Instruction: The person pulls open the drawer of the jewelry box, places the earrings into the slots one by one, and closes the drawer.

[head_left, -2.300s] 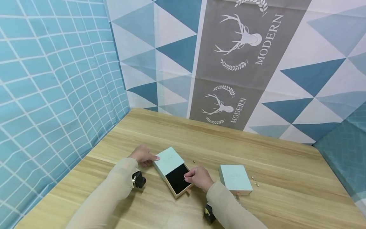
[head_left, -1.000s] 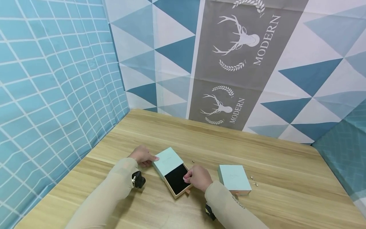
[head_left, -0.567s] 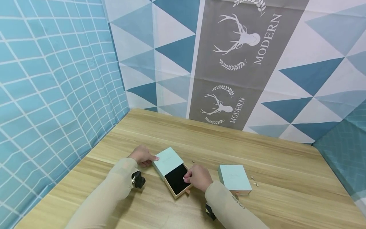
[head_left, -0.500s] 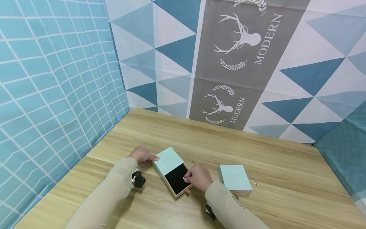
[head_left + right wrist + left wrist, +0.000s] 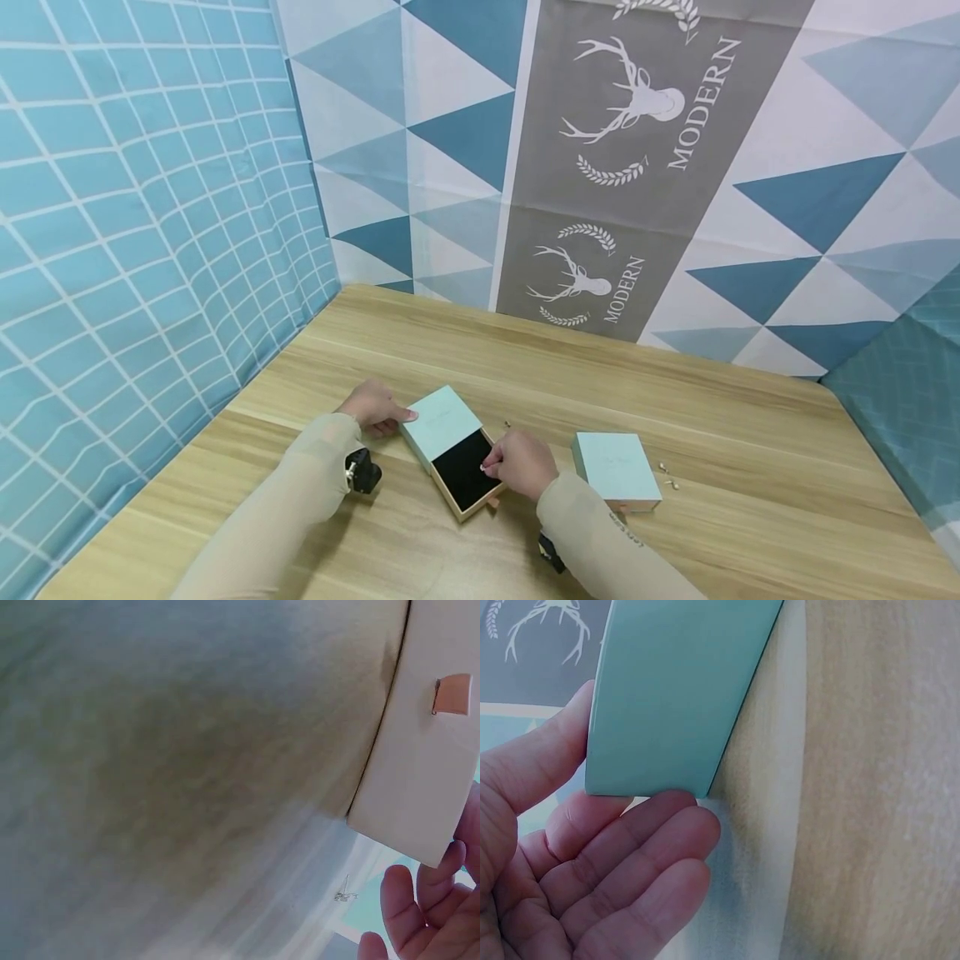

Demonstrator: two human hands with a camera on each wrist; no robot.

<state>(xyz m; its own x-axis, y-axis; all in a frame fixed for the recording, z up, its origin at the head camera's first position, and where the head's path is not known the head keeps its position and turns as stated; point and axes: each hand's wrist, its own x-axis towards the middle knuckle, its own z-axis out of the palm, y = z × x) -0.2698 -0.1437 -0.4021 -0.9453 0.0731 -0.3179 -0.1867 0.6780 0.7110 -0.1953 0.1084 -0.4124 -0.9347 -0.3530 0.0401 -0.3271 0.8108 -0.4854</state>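
Observation:
A pale mint gift box (image 5: pixel 442 423) stands on the table with its drawer (image 5: pixel 459 510) pulled partly out, showing a black lining. My left hand (image 5: pixel 375 408) holds the box's far-left corner. In the left wrist view its thumb (image 5: pixel 551 754) lies on the lid face and its fingers bend against the end of the mint sleeve (image 5: pixel 667 697). Over the drawer's right side, my right hand (image 5: pixel 523 465) pinches a tiny whitish, shiny piece (image 5: pixel 482 468), too small to identify. The right wrist view shows the drawer front (image 5: pixel 409 769) with its orange pull tab (image 5: pixel 453 694), the fingers beside its corner.
Another mint box (image 5: pixel 617 468), closed, stands to the right on the wooden table (image 5: pixel 360 533). Beside it lie small metallic pieces (image 5: pixel 672 483). One more small piece (image 5: pixel 507 423) lies behind the drawer. Patterned cloth walls (image 5: pixel 450 250) border the table.
The right fingertips and the small piece have shifted very slightly over the drawer since the earliest frame. The left hand and both boxes have stayed in place.

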